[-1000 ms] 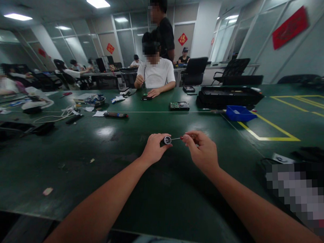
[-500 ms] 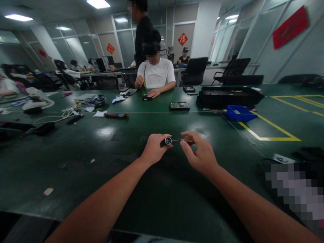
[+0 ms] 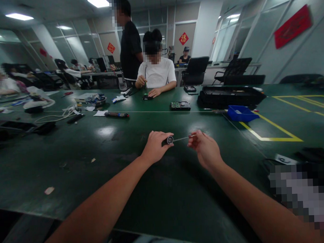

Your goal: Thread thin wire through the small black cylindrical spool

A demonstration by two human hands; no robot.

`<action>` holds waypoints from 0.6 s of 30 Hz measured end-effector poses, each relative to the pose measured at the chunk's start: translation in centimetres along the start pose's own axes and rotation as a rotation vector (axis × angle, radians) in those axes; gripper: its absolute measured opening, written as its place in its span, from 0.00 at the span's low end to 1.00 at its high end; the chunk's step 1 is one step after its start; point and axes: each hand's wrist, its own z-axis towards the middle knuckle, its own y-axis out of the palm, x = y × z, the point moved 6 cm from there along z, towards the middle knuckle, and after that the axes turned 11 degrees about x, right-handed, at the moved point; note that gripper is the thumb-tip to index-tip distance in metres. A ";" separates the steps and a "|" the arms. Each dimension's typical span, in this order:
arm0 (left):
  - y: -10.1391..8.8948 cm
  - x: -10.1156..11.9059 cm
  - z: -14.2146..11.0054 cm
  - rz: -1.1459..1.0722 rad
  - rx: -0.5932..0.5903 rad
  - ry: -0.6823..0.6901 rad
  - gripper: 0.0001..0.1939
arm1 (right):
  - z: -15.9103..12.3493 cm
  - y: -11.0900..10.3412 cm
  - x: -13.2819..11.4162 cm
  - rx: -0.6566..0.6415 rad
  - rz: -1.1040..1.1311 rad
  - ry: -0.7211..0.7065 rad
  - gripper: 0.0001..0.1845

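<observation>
— In the left hand [image 3: 156, 146]?
— Pinched between thumb and fingers, a short dark tube [image 3: 170, 140], round end towards the camera.
— And in the right hand [image 3: 207, 148]?
— Gripped by the handle, a screwdriver [image 3: 181, 138], shaft pointing left at the tube; touching or not, hard to tell.
— Both where?
— Over the green table [image 3: 154, 201].
— Farther off?
— A blue bin [image 3: 240, 113], then a hard drive [image 3: 180, 106], then a seated person [image 3: 160, 72] in white.

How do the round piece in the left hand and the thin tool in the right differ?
Shape: the round piece has a broad circular end; the thin tool shows a slender, straight shaft.
Colour: the round piece is dark with a pale rim; the thin tool's shaft is silvery.
Pose: the round piece's end faces the camera; the thin tool lies sideways.
Shared: both are hand-held.
</observation>
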 end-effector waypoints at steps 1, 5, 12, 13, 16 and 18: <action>0.0 -0.1 0.0 0.010 -0.006 -0.009 0.20 | 0.3 -0.3 0.1 0.028 0.007 -0.001 0.16; 0.4 -0.6 -0.2 0.027 -0.033 -0.059 0.19 | 0.5 -0.9 -0.6 0.098 -0.063 -0.128 0.15; 0.8 -1.0 -0.2 0.066 -0.057 -0.096 0.20 | -1.5 -0.1 -2.9 0.094 -0.314 -0.406 0.14; 0.8 -1.0 -0.3 0.064 -0.059 -0.099 0.20 | -1.8 0.0 -3.5 0.095 -0.364 -0.467 0.13; 0.8 -1.3 -0.3 0.051 -0.040 -0.108 0.20 | -3.4 0.6 -5.8 0.076 -0.563 -0.756 0.09; 0.8 -1.5 -0.3 0.049 -0.026 -0.114 0.19 | -4.7 1.2 -7.1 0.001 -0.622 -0.913 0.07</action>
